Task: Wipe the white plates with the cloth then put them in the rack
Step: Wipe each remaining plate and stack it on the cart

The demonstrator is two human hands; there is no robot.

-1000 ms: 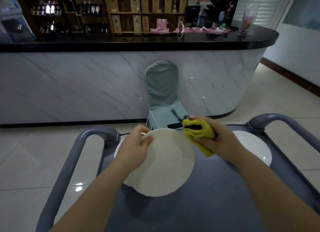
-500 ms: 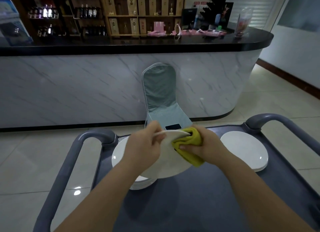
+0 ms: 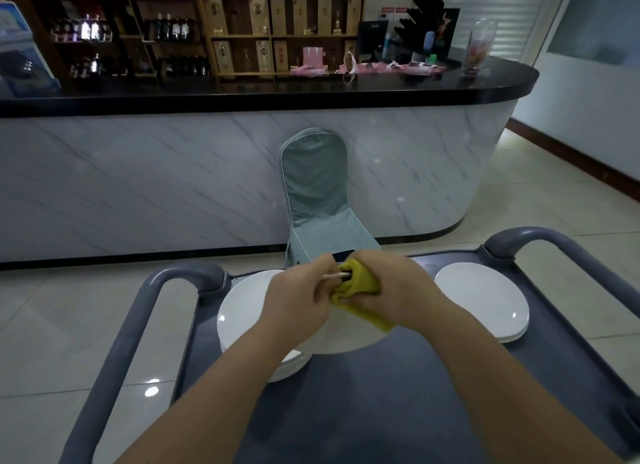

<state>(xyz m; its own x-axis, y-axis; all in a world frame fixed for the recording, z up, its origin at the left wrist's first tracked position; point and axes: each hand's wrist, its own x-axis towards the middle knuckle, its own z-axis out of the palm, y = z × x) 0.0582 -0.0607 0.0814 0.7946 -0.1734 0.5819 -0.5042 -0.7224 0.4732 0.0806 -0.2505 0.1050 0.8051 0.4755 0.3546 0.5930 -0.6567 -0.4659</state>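
Mid-wipe: left hand [image 3: 298, 302] fingers pinch the plate [image 3: 346, 339] at twelve o'clock, right hand [image 3: 398, 290] fingers grip the cloth [image 3: 360, 283] over that rim; next probably means turning the plate.

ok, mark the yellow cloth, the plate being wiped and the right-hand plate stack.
yellow cloth [image 3: 360, 283], head view, upper fold.
held plate [image 3: 349, 339], head view, bare face below the cloth.
right plate stack [image 3: 481, 301], head view, centre of top plate.
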